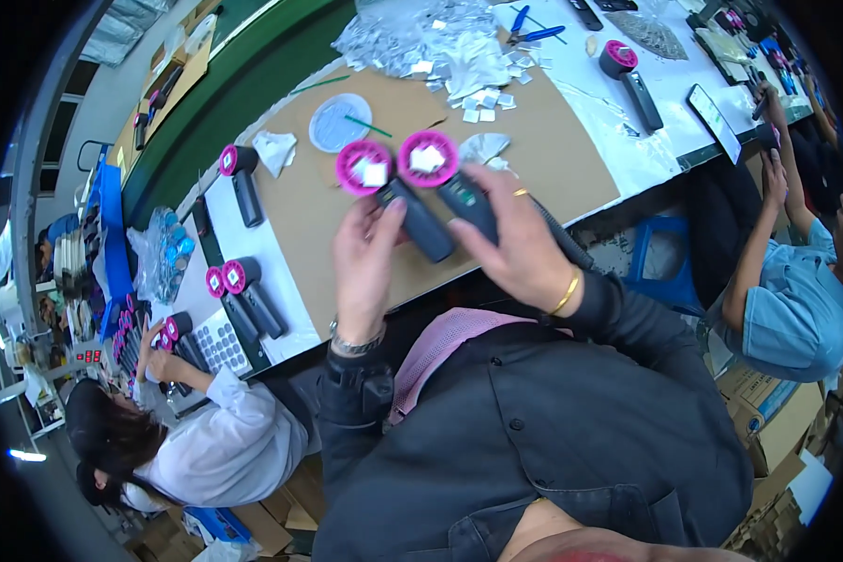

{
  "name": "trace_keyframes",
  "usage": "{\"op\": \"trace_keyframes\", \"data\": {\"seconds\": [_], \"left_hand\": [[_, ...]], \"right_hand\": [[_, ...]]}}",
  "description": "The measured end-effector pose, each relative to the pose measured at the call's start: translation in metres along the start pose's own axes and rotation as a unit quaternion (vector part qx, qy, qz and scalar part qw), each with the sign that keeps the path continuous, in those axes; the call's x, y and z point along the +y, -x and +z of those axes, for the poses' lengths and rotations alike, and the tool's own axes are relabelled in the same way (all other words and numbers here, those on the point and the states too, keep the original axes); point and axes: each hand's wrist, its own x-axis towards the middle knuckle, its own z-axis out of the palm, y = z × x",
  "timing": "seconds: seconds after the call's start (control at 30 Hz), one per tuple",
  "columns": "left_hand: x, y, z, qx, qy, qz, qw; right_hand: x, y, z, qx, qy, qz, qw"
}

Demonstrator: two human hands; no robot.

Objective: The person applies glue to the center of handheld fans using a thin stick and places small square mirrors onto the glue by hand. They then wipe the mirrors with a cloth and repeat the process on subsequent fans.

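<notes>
My left hand (367, 258) is closed on the dark grey handle of a small handheld fan (421, 225), its round pink head tipped away from me. In my right hand (520, 239) is a second fan (468, 201) of the same kind, its head beside the first. A white square piece lies over the middle of each pink head. Both fans are held above a brown cardboard sheet (543, 155). Just beyond the left fan's head sits a round translucent lid or dish (337, 122) with a thin green stick (367, 125) across it.
Beyond the sheet lies a heap of clear plastic and white squares (421, 37), with blue-handled pliers (539, 35). Further fans lie at right (632, 84) and left (244, 187). A phone (714, 122) rests at the right edge. Co-workers sit on both sides.
</notes>
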Motion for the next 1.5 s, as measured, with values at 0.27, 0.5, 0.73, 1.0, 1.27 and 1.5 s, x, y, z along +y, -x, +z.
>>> {"op": "trace_keyframes", "data": {"seconds": [0.27,0.5,0.73,1.0,1.27,1.5], "left_hand": [[-0.037,0.045,-0.085,0.108,-0.049,-0.062,0.991],[-0.037,0.042,-0.085,0.116,-0.160,-0.087,0.976],[-0.009,0.050,-0.041,0.117,-0.488,0.254,0.827],[-0.013,0.040,0.011,-0.056,-0.579,0.314,0.750],[-0.022,0.039,-0.006,-0.114,-0.560,0.295,0.766],[-0.021,0.040,-0.023,-0.128,-0.565,0.309,0.754]], "right_hand": [[0.001,0.008,0.102,-0.080,0.042,-0.020,0.996],[-0.007,-0.002,0.061,-0.016,0.161,-0.098,0.982],[0.039,0.022,-0.017,0.049,0.320,0.006,0.946],[0.085,0.009,-0.052,0.026,0.307,0.001,0.951],[0.130,-0.033,-0.114,0.013,0.313,0.013,0.950],[0.192,-0.099,-0.186,0.096,0.491,0.097,0.860]]}}
